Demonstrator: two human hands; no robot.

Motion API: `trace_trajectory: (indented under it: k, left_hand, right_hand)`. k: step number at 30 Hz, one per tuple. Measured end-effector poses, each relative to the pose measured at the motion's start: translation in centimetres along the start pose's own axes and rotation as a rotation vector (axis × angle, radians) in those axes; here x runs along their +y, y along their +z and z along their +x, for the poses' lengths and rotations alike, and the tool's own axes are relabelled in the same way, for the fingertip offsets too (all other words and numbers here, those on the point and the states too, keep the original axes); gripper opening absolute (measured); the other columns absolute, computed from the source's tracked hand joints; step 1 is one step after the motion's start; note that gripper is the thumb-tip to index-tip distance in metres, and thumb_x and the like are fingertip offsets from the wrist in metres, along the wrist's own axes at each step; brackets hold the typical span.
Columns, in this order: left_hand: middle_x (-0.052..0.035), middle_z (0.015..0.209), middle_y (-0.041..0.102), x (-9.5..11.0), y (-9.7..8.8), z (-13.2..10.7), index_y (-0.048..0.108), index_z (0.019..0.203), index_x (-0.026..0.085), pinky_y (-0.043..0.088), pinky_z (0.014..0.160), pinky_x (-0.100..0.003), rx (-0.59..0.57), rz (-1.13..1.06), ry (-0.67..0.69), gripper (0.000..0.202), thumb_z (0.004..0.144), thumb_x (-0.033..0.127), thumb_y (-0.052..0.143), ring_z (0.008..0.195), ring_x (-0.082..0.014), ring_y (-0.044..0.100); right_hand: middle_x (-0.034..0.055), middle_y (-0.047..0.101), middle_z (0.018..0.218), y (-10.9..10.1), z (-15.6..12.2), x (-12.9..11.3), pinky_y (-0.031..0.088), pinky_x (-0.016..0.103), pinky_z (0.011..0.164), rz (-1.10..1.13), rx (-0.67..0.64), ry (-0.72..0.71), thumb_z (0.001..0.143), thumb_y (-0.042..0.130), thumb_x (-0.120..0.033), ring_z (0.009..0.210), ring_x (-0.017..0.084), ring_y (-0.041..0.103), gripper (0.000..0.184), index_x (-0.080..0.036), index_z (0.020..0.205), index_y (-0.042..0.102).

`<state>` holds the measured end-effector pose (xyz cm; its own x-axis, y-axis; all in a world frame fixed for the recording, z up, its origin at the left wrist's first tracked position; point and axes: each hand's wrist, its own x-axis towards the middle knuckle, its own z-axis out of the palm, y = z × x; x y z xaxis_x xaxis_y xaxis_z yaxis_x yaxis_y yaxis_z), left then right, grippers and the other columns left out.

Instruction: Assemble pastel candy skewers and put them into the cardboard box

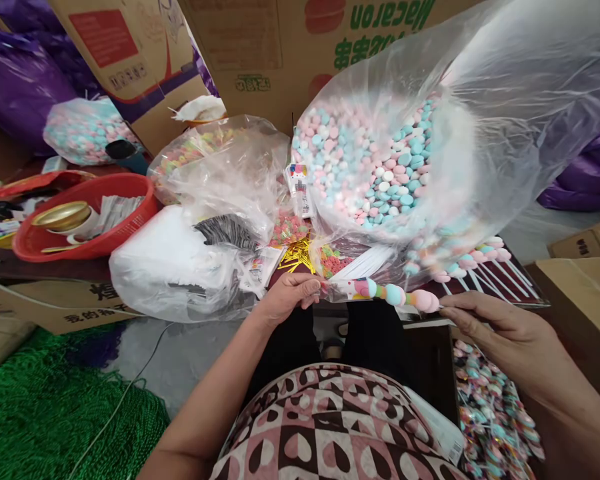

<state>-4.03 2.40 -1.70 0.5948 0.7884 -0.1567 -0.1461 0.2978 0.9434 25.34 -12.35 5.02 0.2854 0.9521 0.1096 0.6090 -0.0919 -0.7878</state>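
Two hands [296, 292] [505, 327] pinching | left: printed wrapper [349, 288] | right: candy skewer [394, 295], pink end

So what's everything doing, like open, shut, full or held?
Left hand, pinching the wrapper
Right hand, pinching the candy stick
Candy stick, stretched between both hands
Big clear bag, open, with candies inside
Red basin, uncovered, holding a gold bowl
Gold strips, loose in a pile

The large bag [510, 113] is clear plastic film, glossy and wrinkled. The candy skewer [394, 295] shows smooth, matt pieces. The basin [125, 230] is smooth plastic; the bowl [63, 216] appears polished metal. The carton [290, 87] is matt cardboard, the garment [300, 427] matt cloth.
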Motion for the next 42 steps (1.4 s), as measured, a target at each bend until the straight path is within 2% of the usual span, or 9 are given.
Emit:
trace_trajectory:
  k: [7,15,18,22,26,30,35,39,42]
  left_hand:
    - [-0.0010,0.060,0.062,0.8,0.4,-0.2,0.078,0.084,0.014,0.031,0.046,-0.021,0.014,0.132,-0.008,0.038,0.072,0.050,0.075,0.046,-0.0049,0.041]
    - [-0.0016,0.063,0.062,2.4,0.8,-0.5,0.079,0.087,0.014,0.029,0.044,-0.020,-0.004,0.301,-0.025,0.039,0.076,0.051,0.070,0.052,-0.0066,0.042]
    - [0.0004,0.059,0.058,2.6,1.0,-0.5,0.079,0.088,0.016,0.030,0.044,-0.020,0.018,0.343,-0.045,0.039,0.076,0.052,0.070,0.052,-0.0073,0.042]
    - [0.0003,0.060,0.058,2.9,1.1,-0.6,0.078,0.082,0.015,0.034,0.049,-0.022,0.013,0.321,-0.010,0.034,0.078,0.048,0.070,0.052,-0.0072,0.043]
    - [-0.0076,0.097,0.070,3.0,1.8,-0.5,0.077,0.097,0.019,0.047,0.082,-0.028,-0.063,0.082,0.109,0.034,0.079,0.046,0.071,0.094,-0.0187,0.062]
    - [-0.0117,0.116,0.068,3.7,3.5,0.0,0.068,0.118,0.023,0.048,0.094,-0.042,-0.112,-0.424,0.130,0.062,0.078,0.070,0.058,0.117,-0.0310,0.060]
    - [-0.0093,0.114,0.069,4.9,5.8,0.4,0.064,0.119,0.027,0.049,0.093,-0.047,-0.048,-0.591,0.253,0.079,0.064,0.083,0.059,0.122,-0.0358,0.058]
    - [-0.0053,0.099,0.071,5.1,6.9,0.6,0.063,0.117,0.027,0.052,0.087,-0.039,-0.021,-0.520,0.270,0.062,0.065,0.053,0.081,0.109,-0.0287,0.066]
    - [-0.0017,0.081,0.068,4.5,7.4,0.9,0.064,0.107,0.022,0.053,0.074,-0.031,0.014,-0.502,0.243,0.037,0.076,0.040,0.077,0.088,-0.0204,0.069]
  right_hand:
    - [0.0043,0.075,0.078,1.9,-0.4,0.1,0.055,0.034,0.069,-0.084,0.026,-0.068,0.080,0.066,-0.050,0.071,0.022,0.069,0.027,-0.025,0.083,0.076]
    - [0.0030,0.076,0.077,3.0,-0.7,1.7,0.055,0.030,0.059,-0.034,0.015,-0.088,0.083,0.064,-0.051,0.066,0.020,0.069,0.029,-0.025,0.085,0.076]
    - [0.0024,0.071,0.066,3.6,-0.8,1.9,0.052,0.027,0.050,-0.019,0.049,-0.057,0.085,0.061,-0.053,0.055,0.017,0.065,0.033,-0.023,0.088,0.075]
    - [0.0000,0.064,0.055,4.3,-1.0,2.1,0.047,0.026,0.046,-0.008,-0.064,-0.090,0.086,0.060,-0.052,0.045,0.014,0.057,0.034,-0.022,0.086,0.075]
    - [-0.0006,0.061,0.055,5.2,-1.2,2.1,0.044,0.025,0.043,0.070,-0.027,-0.025,0.086,0.060,-0.051,0.044,0.013,0.054,0.032,-0.022,0.088,0.073]
    - [-0.0021,0.056,0.054,7.0,-1.7,1.5,0.036,0.023,0.039,0.238,-0.078,0.094,0.086,0.061,-0.051,0.041,0.010,0.048,0.032,-0.020,0.087,0.071]
    - [-0.0043,0.050,0.052,9.8,-2.1,0.5,0.026,0.020,0.036,0.558,-0.044,0.286,0.084,0.064,-0.052,0.040,0.007,0.040,0.033,-0.019,0.089,0.067]
    - [-0.0044,0.051,0.055,11.0,-2.4,-0.2,0.029,0.020,0.038,0.721,-0.113,0.331,0.081,0.068,-0.051,0.041,0.007,0.042,0.035,-0.019,0.092,0.066]
    - [-0.0037,0.054,0.058,11.4,-2.7,-0.8,0.033,0.020,0.040,0.715,-0.132,0.294,0.081,0.069,-0.050,0.042,0.007,0.045,0.034,-0.019,0.093,0.067]
